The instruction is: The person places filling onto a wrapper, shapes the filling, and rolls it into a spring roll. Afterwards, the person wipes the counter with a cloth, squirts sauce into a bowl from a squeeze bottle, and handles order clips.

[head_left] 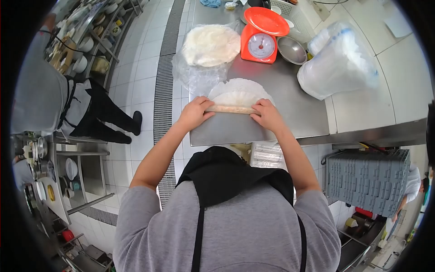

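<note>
A thin round white sheet (240, 88) lies on the steel table (290, 118), its near edge rolled round a pale, straight roll (232, 109). At the roll's left end, my left hand (197, 112) has its fingers closed on it. My right hand (267, 114) grips the right end in the same way. Whether the roll has something inside is hidden. Beyond my left hand a stack of similar white sheets (211, 45) rests on clear plastic.
Behind the sheet stand a red kitchen scale (260, 45), a metal bowl (292, 50) and a large plastic bag of white contents (335, 65). Grey crates (367, 181) are at the lower right. A co-worker (41, 95) stands at the left near shelves.
</note>
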